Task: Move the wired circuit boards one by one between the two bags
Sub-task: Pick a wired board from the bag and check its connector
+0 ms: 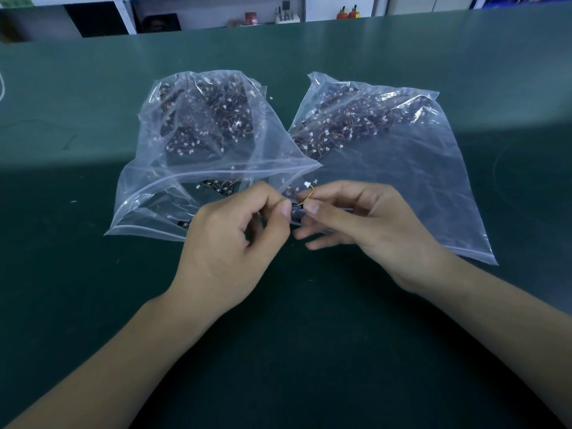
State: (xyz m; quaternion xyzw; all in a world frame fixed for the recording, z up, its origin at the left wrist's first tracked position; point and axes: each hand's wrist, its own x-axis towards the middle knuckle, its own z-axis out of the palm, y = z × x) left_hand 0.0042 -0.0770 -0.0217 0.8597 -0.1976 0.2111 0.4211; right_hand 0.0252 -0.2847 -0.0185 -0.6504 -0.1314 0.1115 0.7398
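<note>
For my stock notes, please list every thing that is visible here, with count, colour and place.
left bag: one, clear plastic, mouth open toward the person, full of boards
right bag: one, clear plastic, boards in its far part
circuit board: one, black, yellow wire and white plug, held between both hands
table: one, dark green, under everything
shelf: one, white, behind the table, with small items too small to tell
left hand: one, fingers pinch the board
right hand: one, fingers pinch the board's other end
</note>
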